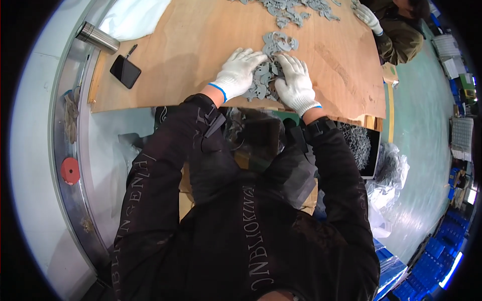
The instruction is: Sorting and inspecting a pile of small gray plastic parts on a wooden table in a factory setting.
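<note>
A small heap of flat grey curved parts (261,84) lies on the wooden table near its front edge, between my two gloved hands. My left hand (240,72), in a white knit glove, rests against the heap's left side with its fingers stretched out. On the other side my right hand (296,83), gloved the same way, lies flat with fingers extended, touching the heap's right edge. Neither hand grips a part that I can see. Just beyond my fingertips, more grey parts (279,42) continue the heap. A larger spread of such parts (291,9) lies at the far edge.
On the table's left are a black phone (125,71), a pen (132,50), a metal flask (98,37) and a white sheet (135,17). A co-worker's gloved hand (366,17) rests at the far right. Below the table's right front stands a bin of grey pieces (357,145).
</note>
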Motion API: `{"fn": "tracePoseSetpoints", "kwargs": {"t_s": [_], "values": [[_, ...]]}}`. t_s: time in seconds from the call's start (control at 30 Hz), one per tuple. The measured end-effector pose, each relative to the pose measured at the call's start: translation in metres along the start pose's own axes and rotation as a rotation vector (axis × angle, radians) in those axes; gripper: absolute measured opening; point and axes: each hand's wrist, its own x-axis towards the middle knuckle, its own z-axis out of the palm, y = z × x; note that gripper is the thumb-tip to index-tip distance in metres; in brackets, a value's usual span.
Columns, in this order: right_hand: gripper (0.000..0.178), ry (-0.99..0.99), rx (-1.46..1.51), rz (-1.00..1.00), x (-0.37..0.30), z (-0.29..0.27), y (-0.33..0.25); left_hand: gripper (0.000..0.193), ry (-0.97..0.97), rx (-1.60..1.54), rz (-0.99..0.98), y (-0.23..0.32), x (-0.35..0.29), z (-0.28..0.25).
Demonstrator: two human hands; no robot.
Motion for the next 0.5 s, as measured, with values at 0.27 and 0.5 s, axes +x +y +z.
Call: {"fn": "tracePoseSetpoints", "kwargs": {"t_s": [0.27, 0.5], "values": [[0.066, -0.026, 0.071, -0.110, -0.057, 0.001, -0.043, 0.048, 0.070, -0.025, 0.012, 0.044, -0.076, 0.002], [0.066, -0.008, 0.142, -0.138, -0.103, -0.012, -0.065, 0.040, 0.092, -0.051, 0.117, 0.069, -0.116, -0.006]]}}
